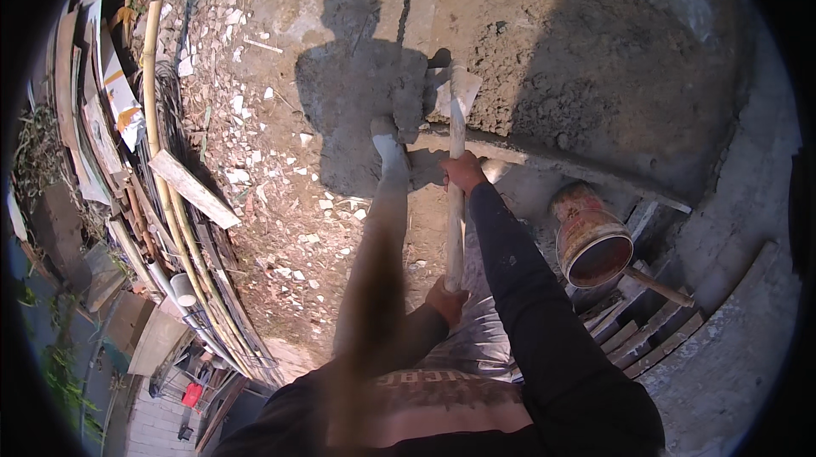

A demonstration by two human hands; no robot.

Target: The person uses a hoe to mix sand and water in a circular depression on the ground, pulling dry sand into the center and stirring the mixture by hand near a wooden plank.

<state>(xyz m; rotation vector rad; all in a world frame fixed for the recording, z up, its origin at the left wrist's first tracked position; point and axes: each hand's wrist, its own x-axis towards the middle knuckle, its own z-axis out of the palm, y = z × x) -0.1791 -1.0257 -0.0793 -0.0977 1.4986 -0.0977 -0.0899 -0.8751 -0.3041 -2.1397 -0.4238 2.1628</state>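
A long wooden handle (456,232) runs away from me, and both my hands are closed round it. My left hand (446,300) grips it low, close to my body. Farther up, my right hand (463,171) is wrapped about its middle. At the far end of the handle a pale flat patch (460,93) shows beside it; whether this is the tool's blade or sunlit ground I cannot tell. Just beyond lies grey-brown, lumpy wet material (552,91), like mortar or mud. My light-coloured leg (391,164) stands left of the handle.
A stained bucket (586,232) lies tilted at the right, near stacked wooden boards (654,329). A long plank (586,170) edges the wet material. Bamboo poles (153,74) and scrap boards are heaped at the left. White chips litter the ground. A blurred dark strip hides part of the lower middle.
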